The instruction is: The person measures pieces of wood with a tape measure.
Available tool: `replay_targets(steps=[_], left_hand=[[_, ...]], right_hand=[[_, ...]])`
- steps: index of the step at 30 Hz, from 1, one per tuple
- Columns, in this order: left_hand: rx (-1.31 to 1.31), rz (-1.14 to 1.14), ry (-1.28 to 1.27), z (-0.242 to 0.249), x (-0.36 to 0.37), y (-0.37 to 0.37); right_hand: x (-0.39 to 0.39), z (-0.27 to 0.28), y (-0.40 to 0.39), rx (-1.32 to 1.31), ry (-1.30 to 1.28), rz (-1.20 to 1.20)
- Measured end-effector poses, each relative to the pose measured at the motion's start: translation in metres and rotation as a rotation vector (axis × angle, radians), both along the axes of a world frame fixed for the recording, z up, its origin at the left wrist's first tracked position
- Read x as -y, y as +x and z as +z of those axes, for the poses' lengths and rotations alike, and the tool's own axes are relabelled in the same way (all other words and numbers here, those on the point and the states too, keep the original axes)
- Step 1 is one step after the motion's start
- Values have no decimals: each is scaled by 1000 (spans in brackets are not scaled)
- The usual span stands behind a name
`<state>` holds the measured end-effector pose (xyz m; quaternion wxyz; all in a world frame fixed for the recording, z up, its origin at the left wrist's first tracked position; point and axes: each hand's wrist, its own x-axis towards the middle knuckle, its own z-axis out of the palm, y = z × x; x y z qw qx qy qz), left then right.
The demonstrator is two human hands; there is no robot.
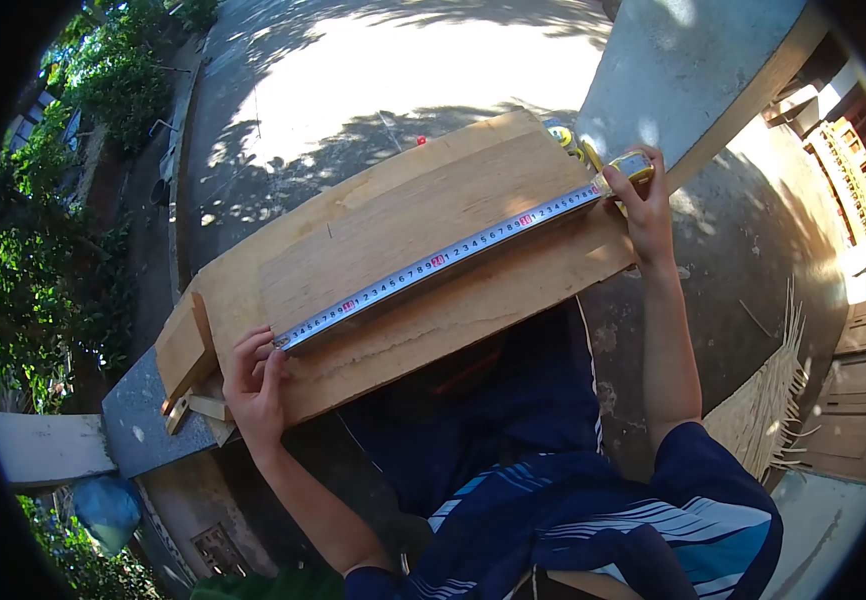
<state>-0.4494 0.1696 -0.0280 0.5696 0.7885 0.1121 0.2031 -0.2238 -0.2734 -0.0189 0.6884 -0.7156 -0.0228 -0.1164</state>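
A tape measure [440,262] is drawn out along the near edge of a wooden board [393,215]. That board lies on a wider wooden plank [483,308]. My left hand [256,388] pinches the end of the blade at the board's left corner, its fingertips against the wood. At the right end, my right hand [650,212] is closed around the yellow tape case, thumb on the near side. The blade runs straight and tilted up to the right, with its numbers facing me.
Small wood offcuts [187,350] sit at the plank's left end on a grey ledge [138,400]. A concrete slab [698,70] rises at the upper right. Yellow-and-blue items [565,135] show behind the plank. Woven matting [768,400] lies at right; plants [118,75] grow at left.
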Motion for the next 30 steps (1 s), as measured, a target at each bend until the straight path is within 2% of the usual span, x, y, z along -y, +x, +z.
replay_targets(steps=[7, 12, 30], left_hand=[[12, -1, -6, -3, -4, -1], [12, -13, -125, 2, 2, -1], [-5, -1, -102, 7, 3, -2]], right_hand=[[-3, 0, -2, 2, 0, -23], [-2, -2, 0, -3, 4, -16], [-1, -3, 0, -31, 8, -18]])
